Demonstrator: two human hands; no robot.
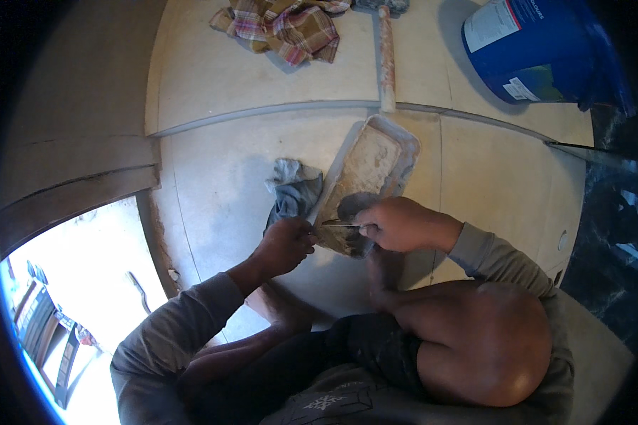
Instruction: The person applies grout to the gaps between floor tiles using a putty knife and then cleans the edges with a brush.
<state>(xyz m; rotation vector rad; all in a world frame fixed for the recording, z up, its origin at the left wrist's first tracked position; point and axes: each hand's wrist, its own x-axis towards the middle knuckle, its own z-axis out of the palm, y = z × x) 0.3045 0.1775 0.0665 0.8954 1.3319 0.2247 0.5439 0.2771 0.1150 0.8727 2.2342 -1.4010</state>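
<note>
A long grey plastic tray (pixel 407 149) lies diagonally on the pale tiled floor, holding pale and darker grey paste. My right hand (pixel 397 223) is closed on a narrow metal-bladed trowel (pixel 340 222), its blade over the tray's near end. My left hand (pixel 283 248) is closed at the tray's near-left corner; what its fingers grip is unclear. A crumpled grey-blue cloth (pixel 290 188) lies left of the tray, beyond my left hand. My bare knee and feet show beneath and beside my arms.
A step edge (pixel 262 111) crosses behind the tray. On it lie a plaid cloth (pixel 290 32), a pale stick-like handle (pixel 386 60) and a blue bucket (pixel 524 42). Dark marbled surface borders the right, with a long thin bar (pixel 574 151). A bright doorway opens at left.
</note>
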